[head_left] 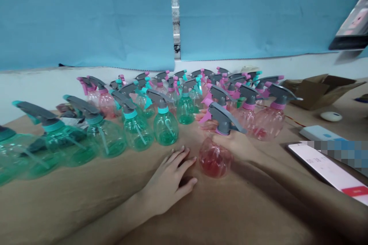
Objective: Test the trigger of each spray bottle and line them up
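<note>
My right hand (237, 143) is wrapped round the neck of a pink spray bottle (215, 157) with a grey and pink trigger head, holding it tilted toward me just above the brown table (244, 214). My left hand (169, 178) lies flat on the table beside that bottle, fingers stretched out and apart, holding nothing. Behind the hands stand several green spray bottles (165, 126) on the left and several pink spray bottles (266, 120) on the right, all with grey trigger heads.
A phone (330, 170) with a lit screen lies at the right. Farther right and back are a flat white box (319, 133), a small white oval object (331, 116) and an open cardboard box (319, 90). Blue sheets (86, 15) hang behind.
</note>
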Motion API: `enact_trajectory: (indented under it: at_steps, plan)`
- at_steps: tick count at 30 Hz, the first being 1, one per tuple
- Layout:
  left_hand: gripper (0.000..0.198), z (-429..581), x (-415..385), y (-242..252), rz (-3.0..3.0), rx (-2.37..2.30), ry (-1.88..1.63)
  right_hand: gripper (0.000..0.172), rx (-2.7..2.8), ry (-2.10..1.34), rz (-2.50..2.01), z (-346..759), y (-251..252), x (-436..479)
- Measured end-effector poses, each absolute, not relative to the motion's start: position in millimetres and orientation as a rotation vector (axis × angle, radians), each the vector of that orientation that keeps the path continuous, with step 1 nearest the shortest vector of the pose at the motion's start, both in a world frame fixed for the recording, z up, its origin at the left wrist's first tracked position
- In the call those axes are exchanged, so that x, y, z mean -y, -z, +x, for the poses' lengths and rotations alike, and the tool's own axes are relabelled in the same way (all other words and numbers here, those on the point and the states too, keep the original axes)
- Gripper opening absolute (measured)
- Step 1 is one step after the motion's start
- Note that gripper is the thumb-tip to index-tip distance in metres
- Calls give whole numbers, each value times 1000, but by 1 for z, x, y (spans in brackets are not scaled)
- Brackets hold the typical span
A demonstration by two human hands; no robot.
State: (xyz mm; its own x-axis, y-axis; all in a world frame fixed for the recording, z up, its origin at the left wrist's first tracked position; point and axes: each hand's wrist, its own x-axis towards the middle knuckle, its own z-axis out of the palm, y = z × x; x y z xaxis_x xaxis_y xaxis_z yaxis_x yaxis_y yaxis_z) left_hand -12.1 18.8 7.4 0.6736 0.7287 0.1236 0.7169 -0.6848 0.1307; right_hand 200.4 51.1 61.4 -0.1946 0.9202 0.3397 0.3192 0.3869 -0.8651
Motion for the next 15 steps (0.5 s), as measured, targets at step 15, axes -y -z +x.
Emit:
enact_trajectory:
  at_steps: [15]
  plan:
    - [48, -11, -19, -9, 2799, -1215, -262, 30, 1698, -797, -1122, 200, -62, -51]
